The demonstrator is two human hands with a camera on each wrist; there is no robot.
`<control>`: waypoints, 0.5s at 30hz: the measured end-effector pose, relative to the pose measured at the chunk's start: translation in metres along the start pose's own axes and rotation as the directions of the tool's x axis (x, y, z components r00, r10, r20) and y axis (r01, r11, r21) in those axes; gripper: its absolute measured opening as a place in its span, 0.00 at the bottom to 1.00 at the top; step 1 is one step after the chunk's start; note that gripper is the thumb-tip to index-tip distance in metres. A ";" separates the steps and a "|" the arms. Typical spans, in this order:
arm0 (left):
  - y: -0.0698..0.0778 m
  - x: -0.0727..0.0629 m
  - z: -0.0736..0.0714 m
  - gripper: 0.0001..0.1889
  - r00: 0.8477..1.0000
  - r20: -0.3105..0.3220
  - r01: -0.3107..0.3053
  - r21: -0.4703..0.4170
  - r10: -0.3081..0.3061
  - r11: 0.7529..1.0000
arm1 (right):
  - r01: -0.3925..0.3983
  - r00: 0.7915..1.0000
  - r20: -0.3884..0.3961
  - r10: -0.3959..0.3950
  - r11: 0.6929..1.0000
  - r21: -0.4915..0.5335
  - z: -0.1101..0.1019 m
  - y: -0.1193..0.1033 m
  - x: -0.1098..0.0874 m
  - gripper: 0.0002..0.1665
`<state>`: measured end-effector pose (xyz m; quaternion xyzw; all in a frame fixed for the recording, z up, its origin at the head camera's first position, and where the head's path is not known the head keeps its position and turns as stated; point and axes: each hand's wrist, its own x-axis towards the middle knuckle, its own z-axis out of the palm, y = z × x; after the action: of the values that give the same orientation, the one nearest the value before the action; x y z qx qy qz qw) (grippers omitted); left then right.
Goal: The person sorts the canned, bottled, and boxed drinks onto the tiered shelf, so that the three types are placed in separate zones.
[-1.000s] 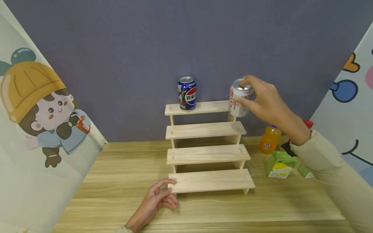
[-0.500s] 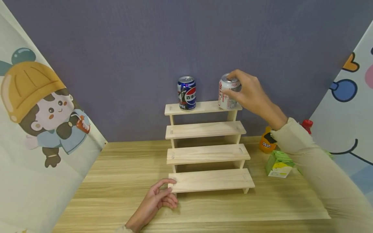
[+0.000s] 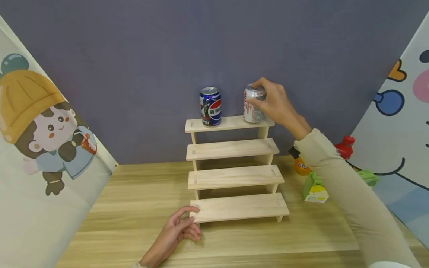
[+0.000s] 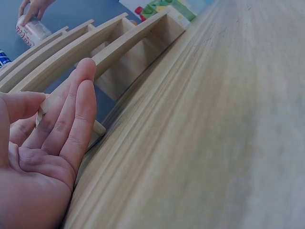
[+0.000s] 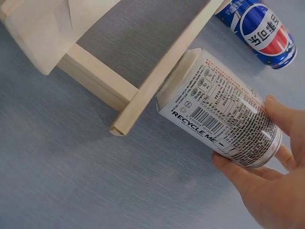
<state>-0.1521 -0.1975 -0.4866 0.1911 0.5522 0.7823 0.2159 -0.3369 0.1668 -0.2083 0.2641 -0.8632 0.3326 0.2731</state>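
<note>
A four-step wooden display stand [image 3: 239,208] stands on the table. In the head view, my left hand [image 3: 175,234] pinches the left end of its lowest step between thumb and fingers. My right hand [image 3: 276,106] grips a white soda can [image 3: 250,111] by its upper part, upright at the right of the top step. Seen in the right wrist view, the can's base [image 5: 178,78] is right at the step's board [image 5: 164,69]. A blue Pepsi can [image 3: 210,108] stands on the same step, left of the white can and apart from it.
Right of the stand, partly behind my right sleeve, are an orange drink bottle [image 3: 301,167], a green carton [image 3: 315,190], a red-capped bottle [image 3: 345,147] and another green carton [image 3: 368,178]. A grey-blue wall [image 3: 151,74] rises behind the stand, with illustrated panels on both sides.
My right hand has carried the white can leftward, from beyond the top step's right end to over that step. My left hand keeps its hold on the lowest step.
</note>
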 end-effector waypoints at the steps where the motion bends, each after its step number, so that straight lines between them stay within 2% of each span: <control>1: 0.000 -0.001 0.000 0.20 1.000 0.001 -0.001 0.001 0.001 1.000 | -0.002 1.000 -0.006 0.002 1.000 0.004 0.001 0.001 0.001 0.27; 4: 0.002 -0.002 0.001 0.20 1.000 -0.012 0.003 0.005 -0.003 1.000 | -0.003 1.000 -0.027 0.004 1.000 0.006 0.004 0.003 0.003 0.27; 11: 0.004 -0.005 0.000 0.20 1.000 0.022 -0.018 -0.003 0.018 1.000 | -0.014 1.000 -0.027 0.014 1.000 -0.010 0.009 0.005 0.004 0.29; 15: 0.002 -0.003 0.002 0.19 1.000 0.020 -0.018 -0.003 0.018 1.000 | -0.027 0.999 -0.025 0.026 0.999 -0.033 0.008 0.008 0.001 0.30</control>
<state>-0.1487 -0.1985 -0.4845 0.2036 0.5470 0.7832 0.2145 -0.3456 0.1659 -0.2161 0.2438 -0.8686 0.3250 0.2836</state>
